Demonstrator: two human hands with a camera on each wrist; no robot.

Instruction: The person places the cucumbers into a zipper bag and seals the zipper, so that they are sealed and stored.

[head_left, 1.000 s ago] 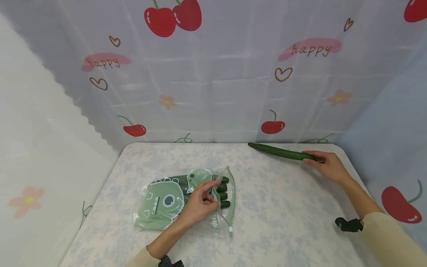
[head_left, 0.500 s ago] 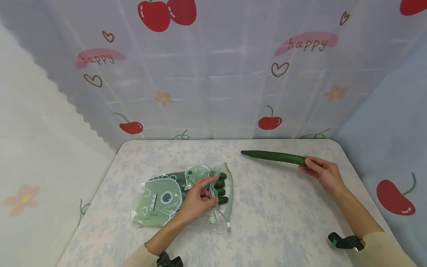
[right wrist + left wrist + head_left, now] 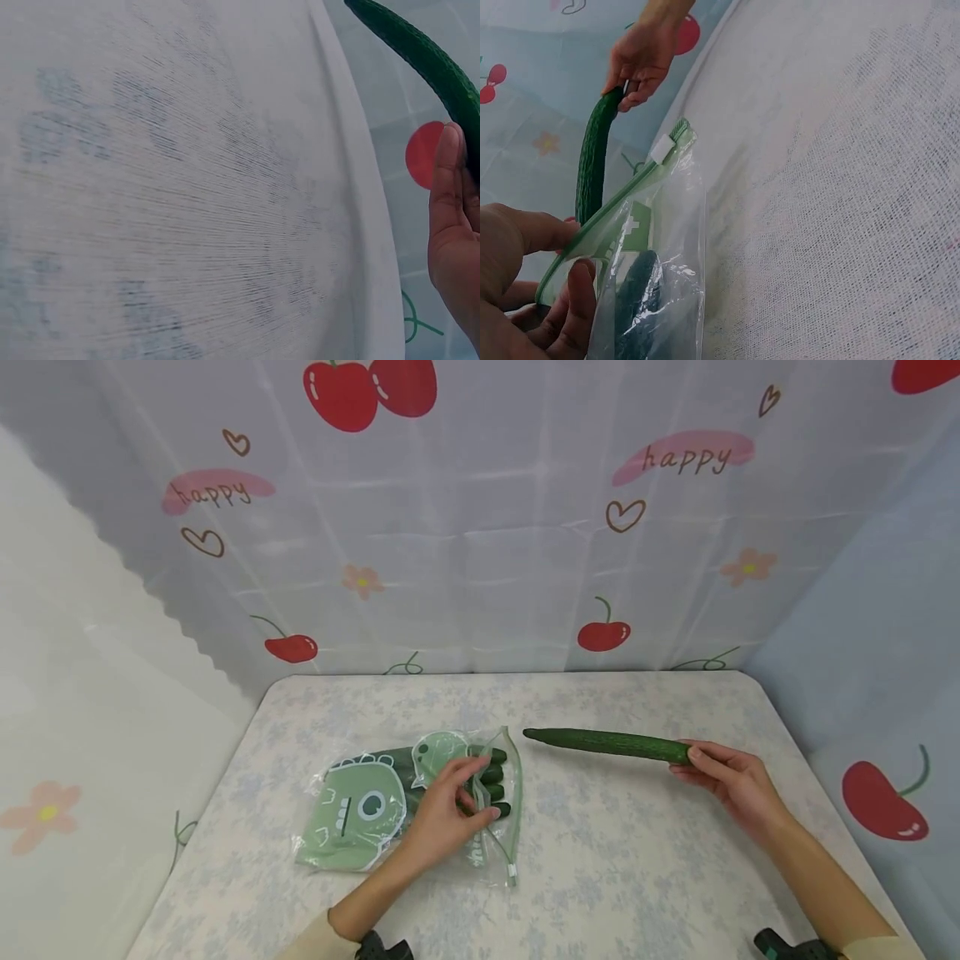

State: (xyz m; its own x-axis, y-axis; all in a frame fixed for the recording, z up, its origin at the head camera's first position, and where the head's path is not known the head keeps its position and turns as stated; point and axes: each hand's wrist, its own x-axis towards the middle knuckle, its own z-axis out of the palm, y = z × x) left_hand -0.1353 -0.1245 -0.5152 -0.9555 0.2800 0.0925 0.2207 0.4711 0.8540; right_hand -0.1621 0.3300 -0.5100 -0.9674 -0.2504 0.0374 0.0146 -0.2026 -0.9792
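Note:
My right hand (image 3: 738,781) pinches one end of a long dark green cucumber (image 3: 603,742), holding it above the right half of the table. The cucumber's free end points left, toward the mouth of a clear zip bag (image 3: 347,831) with green cartoon dinosaur prints. Several cucumbers (image 3: 495,774) lie side by side inside the bag, their ends showing at its mouth. At that mouth my left hand (image 3: 442,814) grips the upper film, thumb and fingers lifting it. In the left wrist view the green zip edge stands apart from the hand's lower fingers, with a white slider (image 3: 661,148) near its corner.
The table (image 3: 600,877) wears a pale cloth with blue-grey blotches. Behind it hangs a curtain (image 3: 480,602) printed with cherries, hearts and flowers, and similar sheets close off both sides. A black wrist camera (image 3: 795,946) sits on the right wrist.
My right hand has brought the cucumber from the table's back right edge nearer and a little left, turning so the thumb lies on top. My left hand has stayed at the bag's mouth.

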